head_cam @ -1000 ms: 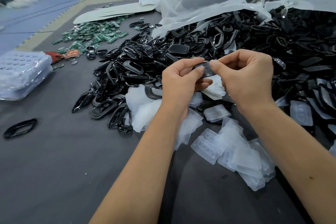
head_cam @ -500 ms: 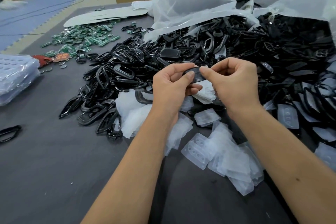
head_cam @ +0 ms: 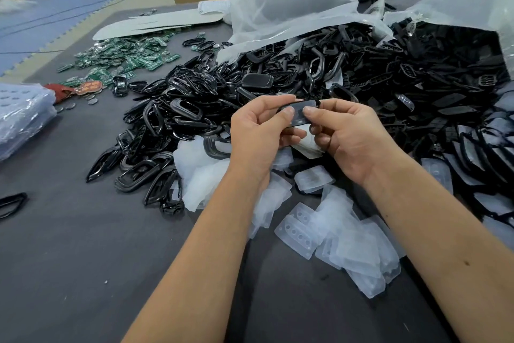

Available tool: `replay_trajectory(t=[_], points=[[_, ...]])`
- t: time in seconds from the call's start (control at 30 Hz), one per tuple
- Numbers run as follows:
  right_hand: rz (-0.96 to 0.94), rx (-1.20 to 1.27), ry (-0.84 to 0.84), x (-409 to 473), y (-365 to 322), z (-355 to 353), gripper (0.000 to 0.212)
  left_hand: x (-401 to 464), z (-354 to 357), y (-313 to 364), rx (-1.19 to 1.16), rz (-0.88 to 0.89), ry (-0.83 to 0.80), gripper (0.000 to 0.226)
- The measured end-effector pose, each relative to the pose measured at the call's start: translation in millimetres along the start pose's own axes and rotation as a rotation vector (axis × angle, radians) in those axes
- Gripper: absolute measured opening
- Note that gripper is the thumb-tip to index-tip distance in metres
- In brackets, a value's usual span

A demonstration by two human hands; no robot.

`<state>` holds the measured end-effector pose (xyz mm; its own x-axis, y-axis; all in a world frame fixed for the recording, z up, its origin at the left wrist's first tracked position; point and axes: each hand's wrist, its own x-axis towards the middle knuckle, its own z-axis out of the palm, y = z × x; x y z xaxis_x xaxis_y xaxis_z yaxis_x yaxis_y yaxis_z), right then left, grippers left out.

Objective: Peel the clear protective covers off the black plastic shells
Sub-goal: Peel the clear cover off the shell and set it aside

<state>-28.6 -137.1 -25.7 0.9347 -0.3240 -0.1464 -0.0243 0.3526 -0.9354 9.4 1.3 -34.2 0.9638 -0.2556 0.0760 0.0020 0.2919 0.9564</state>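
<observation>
- At the far left edge lay a clear bag (head_cam: 19, 120) with see-through bumpy trays stacked inside it.
- A lone black ring (head_cam: 11, 203) lay by itself on the dark table (head_cam: 69, 273), near the left edge.
- Behind it, small green circuit boards (head_cam: 125, 57) were spread out on the table, in no box at all.
- A big pile of black frames (head_cam: 172, 125) filled the middle, spilling from an open white plastic bag (head_cam: 292, 3).
- The left hand (head_cam: 258, 131) was raised above the pile, its forearm coming up from the bottom of the view. Its thumb and fingers were curled and pinched the left end of one black shell (head_cam: 301, 113).
- The black shell was held up in the air between both hands, over the pile. Its long side ran left to right, and its flat face was turned up toward the camera.
- The right hand (head_cam: 350, 139) pinched the right end of the shell, thumb on top and fingers curled under. The two thumbs sat close together on the shell.
- Below the hands lay a heap of clear covers (head_cam: 347, 239), loose on the table.
- At the right, a second white bag (head_cam: 472, 0) lay open with flat black pieces (head_cam: 445, 84) inside.
</observation>
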Motion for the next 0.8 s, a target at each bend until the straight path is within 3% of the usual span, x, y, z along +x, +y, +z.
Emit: replay_trajectory(t=[0.8], points=[[-0.069, -0.037, 0.083, -3.4, 3.7, 6.8, 0.012, -2.5, 2.4, -1.0, 0.069, 0.034, -0.019, 0.022]])
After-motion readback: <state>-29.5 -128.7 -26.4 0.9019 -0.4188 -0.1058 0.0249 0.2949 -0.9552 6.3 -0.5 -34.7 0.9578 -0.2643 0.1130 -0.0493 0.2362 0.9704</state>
